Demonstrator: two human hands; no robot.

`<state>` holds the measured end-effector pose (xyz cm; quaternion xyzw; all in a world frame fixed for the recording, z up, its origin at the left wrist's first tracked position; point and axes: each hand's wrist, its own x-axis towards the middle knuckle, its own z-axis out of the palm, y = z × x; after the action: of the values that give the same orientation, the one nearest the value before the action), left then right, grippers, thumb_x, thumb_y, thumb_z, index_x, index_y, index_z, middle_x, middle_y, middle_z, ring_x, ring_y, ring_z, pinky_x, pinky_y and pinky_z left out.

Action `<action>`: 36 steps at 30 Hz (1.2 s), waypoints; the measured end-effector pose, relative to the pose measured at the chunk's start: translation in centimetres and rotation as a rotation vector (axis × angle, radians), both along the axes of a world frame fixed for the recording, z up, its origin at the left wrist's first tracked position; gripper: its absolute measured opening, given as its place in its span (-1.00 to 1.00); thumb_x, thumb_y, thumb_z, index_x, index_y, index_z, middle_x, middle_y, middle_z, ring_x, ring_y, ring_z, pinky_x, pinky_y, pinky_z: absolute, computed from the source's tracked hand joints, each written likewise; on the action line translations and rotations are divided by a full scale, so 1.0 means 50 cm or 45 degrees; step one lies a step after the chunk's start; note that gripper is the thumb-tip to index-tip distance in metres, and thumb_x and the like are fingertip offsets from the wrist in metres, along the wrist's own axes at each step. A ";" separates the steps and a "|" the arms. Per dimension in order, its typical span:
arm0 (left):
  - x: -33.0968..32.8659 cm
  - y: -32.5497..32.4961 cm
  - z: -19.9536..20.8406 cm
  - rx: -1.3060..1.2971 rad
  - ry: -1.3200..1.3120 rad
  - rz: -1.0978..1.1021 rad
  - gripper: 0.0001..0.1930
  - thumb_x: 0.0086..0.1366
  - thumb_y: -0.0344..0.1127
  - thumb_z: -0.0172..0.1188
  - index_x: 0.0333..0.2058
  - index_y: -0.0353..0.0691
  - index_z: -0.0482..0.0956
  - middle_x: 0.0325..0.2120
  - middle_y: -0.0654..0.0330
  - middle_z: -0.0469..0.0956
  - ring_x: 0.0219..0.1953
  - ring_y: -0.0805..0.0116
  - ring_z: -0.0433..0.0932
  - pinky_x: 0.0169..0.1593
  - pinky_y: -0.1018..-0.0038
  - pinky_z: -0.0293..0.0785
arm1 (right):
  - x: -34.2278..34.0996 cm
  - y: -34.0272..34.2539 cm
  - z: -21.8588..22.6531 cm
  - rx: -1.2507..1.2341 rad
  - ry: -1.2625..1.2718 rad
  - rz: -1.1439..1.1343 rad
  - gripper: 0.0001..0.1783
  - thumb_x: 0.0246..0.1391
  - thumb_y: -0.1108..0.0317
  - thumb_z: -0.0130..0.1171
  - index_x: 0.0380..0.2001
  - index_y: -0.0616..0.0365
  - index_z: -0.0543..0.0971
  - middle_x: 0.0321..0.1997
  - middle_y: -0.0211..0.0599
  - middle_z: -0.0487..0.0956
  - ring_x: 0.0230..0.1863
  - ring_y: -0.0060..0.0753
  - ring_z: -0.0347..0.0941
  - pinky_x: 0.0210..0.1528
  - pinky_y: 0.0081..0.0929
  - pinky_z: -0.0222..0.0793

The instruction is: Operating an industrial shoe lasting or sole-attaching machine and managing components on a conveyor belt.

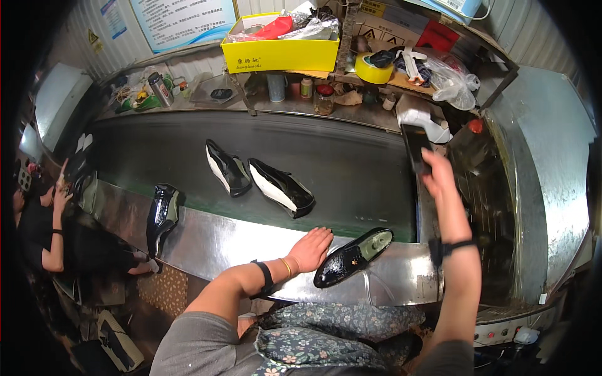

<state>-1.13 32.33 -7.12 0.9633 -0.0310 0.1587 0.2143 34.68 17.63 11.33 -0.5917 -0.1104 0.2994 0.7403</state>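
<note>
Fingers (323,237) of your left hand (310,249) lie flat and together on the steel worktop (219,241), the glossy black shoe (353,257) just right of them, its long axis slanting up-right. Your right hand (437,177) is clamped on a dark phone (416,146), farther off.

There are 4 black shoes: 2 (228,167) (281,187) on the dark conveyor belt (351,169) and 2 (352,257) (162,216) on its steel edge (232,241). Above stand 1 yellow box (280,53), 1 yellow tape roll (372,70) and 1 metal flask (160,88)
</note>
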 end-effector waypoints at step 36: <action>0.138 -0.159 0.143 -0.675 0.173 0.131 -0.21 -0.03 -0.15 0.34 0.18 -0.32 0.28 0.06 -0.16 0.45 0.10 -0.09 0.45 0.13 0.24 0.38 | -0.771 -0.541 -0.192 -0.222 0.218 -0.741 -0.70 0.21 0.37 0.11 -0.02 0.24 0.51 -0.13 -0.26 0.61 -0.20 -0.44 0.53 -0.11 -0.50 0.42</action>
<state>5.75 24.39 0.03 0.8823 0.0751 0.1070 0.4522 -3.88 -9.40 1.72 -0.6324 0.1522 0.1321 0.7479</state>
